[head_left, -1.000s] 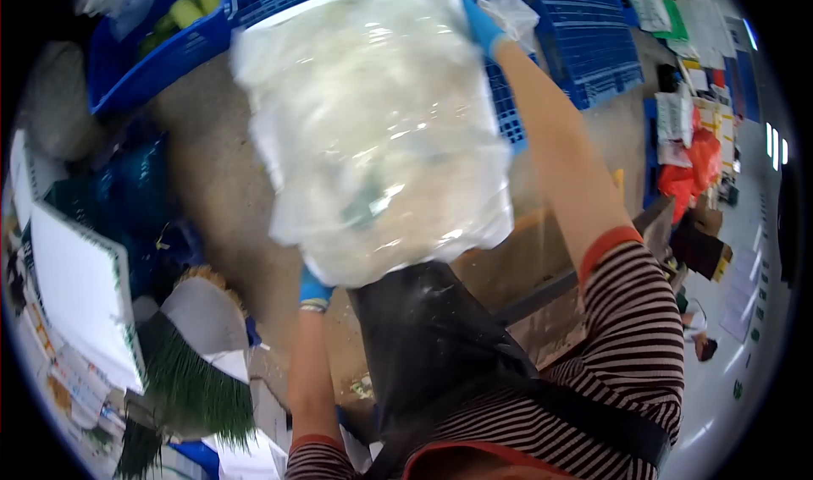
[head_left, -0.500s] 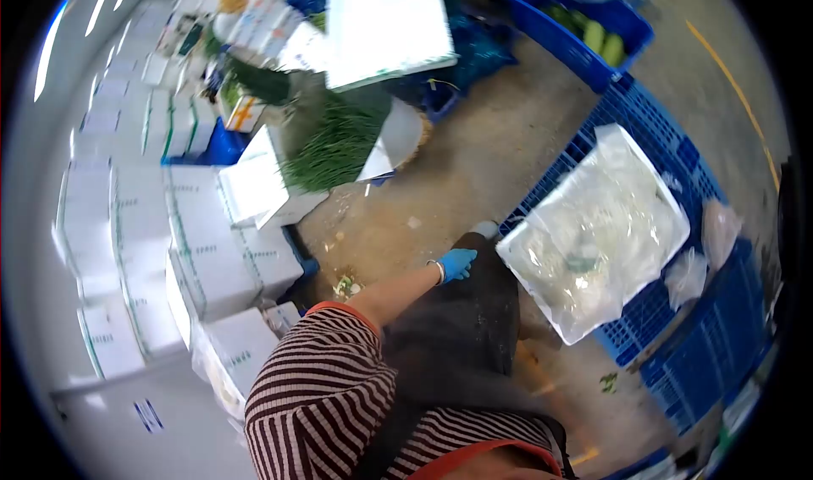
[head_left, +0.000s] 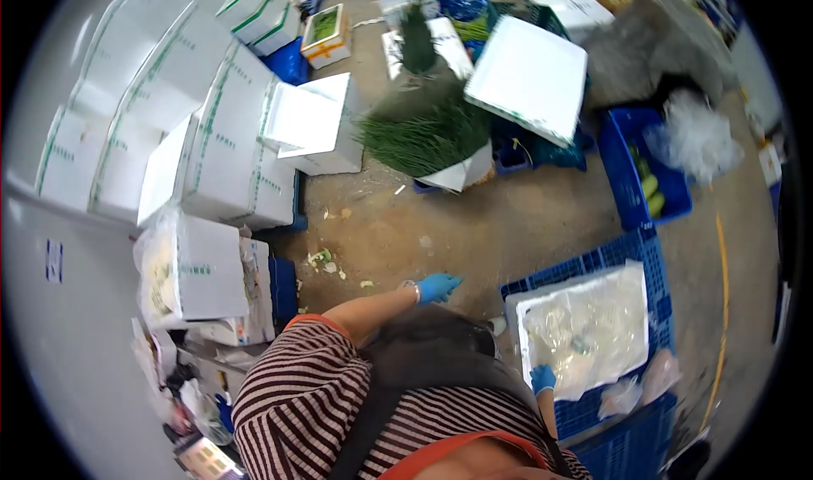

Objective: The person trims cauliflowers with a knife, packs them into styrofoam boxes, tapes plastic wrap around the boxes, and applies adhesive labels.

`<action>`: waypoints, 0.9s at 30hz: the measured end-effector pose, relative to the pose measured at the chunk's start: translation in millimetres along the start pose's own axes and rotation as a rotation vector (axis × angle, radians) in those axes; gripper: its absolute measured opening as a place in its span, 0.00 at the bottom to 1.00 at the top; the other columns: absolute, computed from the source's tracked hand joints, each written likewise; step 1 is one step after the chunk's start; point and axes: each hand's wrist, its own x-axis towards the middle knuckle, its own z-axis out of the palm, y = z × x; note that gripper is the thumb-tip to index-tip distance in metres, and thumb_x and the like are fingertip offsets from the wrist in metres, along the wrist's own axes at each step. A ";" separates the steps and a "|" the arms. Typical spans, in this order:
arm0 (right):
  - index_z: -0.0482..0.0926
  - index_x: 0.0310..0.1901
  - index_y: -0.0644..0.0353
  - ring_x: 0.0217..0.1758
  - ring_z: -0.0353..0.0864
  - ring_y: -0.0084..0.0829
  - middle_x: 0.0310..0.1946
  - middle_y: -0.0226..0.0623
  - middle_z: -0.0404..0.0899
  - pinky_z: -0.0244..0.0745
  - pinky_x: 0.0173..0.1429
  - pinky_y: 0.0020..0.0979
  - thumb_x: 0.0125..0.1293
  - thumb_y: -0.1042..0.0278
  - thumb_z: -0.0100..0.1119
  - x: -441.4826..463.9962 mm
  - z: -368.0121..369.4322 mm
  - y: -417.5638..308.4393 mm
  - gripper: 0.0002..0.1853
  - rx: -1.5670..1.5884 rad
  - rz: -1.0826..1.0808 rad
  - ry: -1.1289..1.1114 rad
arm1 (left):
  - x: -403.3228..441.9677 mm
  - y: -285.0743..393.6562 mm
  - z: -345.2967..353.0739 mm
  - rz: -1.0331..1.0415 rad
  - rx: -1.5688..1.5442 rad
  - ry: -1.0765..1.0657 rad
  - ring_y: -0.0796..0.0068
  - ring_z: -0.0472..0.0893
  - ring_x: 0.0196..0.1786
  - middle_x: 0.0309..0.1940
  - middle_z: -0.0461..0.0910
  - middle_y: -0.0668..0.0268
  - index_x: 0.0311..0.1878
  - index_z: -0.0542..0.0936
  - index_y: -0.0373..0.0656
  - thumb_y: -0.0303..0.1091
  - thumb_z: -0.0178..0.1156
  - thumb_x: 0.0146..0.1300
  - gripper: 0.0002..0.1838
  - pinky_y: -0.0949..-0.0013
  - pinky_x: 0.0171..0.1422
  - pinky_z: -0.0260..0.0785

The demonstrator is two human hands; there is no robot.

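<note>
Far left: tall stack of white rectangular foam boxes with green tape and print (head_left: 224,146); in front of it, a white foam box partly wrapped in clear plastic (head_left: 207,264). Next, pale and green leafy scraps (head_left: 322,260) on the bare brownish floor (head_left: 398,226). Beyond, a large bundle of long, thin dark-green leaves (head_left: 432,141). Left hand (head_left: 437,288), in a blue glove, is over the floor beside the person's dark apron (head_left: 440,344): fingers extended, grip loose, nothing seen in it. Farther back, a flat white foam lid (head_left: 529,78) lies tilted. Right hand (head_left: 543,379), also blue-gloved, is at the near left corner of a shallow white rectangular foam box (head_left: 517,328); fingers overlap its edge in view, but whether the grip is closed on it, cannot tell. That shallow box sits on a blue plastic lattice pallet (head_left: 661,319), lined and covered with wrinkled clear film (head_left: 625,298); contents pale, details obscured. Just beside it, a clear plastic bag (head_left: 621,399) and a pinkish bag (head_left: 660,376). Behind, a blue plastic crate (head_left: 618,175) holds long green vegetables (head_left: 650,188). Far right: yellow floor line (head_left: 720,319).
</note>
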 end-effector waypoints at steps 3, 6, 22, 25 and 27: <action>0.79 0.41 0.52 0.21 0.77 0.33 0.26 0.32 0.81 0.62 0.21 0.35 0.70 0.48 0.47 -8.5 64.9 -39.5 0.17 -0.296 0.043 -0.113 | -23.6 -64.1 -68.1 0.055 -0.087 0.016 0.69 0.79 0.40 0.43 0.79 0.60 0.60 0.76 0.41 0.54 0.54 0.71 0.27 0.63 0.45 0.77; 0.79 0.42 0.52 0.25 0.78 0.33 0.27 0.32 0.80 0.64 0.25 0.35 0.70 0.50 0.48 -22.4 164.5 -72.2 0.16 -0.742 -0.042 -0.230 | -76.8 -113.0 -149.2 0.199 0.007 0.157 0.69 0.80 0.40 0.45 0.80 0.60 0.59 0.76 0.41 0.57 0.54 0.70 0.29 0.63 0.49 0.76; 0.79 0.54 0.59 0.45 0.84 0.34 0.45 0.41 0.84 0.78 0.49 0.34 0.72 0.53 0.48 -119.8 802.0 -183.6 0.20 -1.422 -0.325 -0.749 | -216.3 -363.6 -320.0 0.029 -1.339 1.001 0.74 0.74 0.25 0.28 0.75 0.71 0.49 0.80 0.47 0.44 0.58 0.68 0.13 0.69 0.29 0.70; 0.81 0.53 0.56 0.44 0.84 0.33 0.45 0.37 0.84 0.79 0.48 0.34 0.71 0.54 0.53 -134.2 886.2 -196.2 0.19 -1.606 -0.329 -0.796 | -190.8 -344.0 -310.1 0.053 -0.998 1.109 0.67 0.81 0.34 0.32 0.81 0.63 0.48 0.81 0.42 0.46 0.58 0.68 0.17 0.61 0.36 0.73; 0.81 0.53 0.59 0.41 0.85 0.36 0.43 0.38 0.85 0.79 0.46 0.36 0.68 0.58 0.55 -66.5 952.3 -205.8 0.17 -1.533 -0.149 -0.974 | -169.5 -337.7 -306.0 0.033 -0.710 1.124 0.62 0.83 0.41 0.37 0.84 0.57 0.49 0.80 0.38 0.49 0.60 0.66 0.22 0.58 0.45 0.74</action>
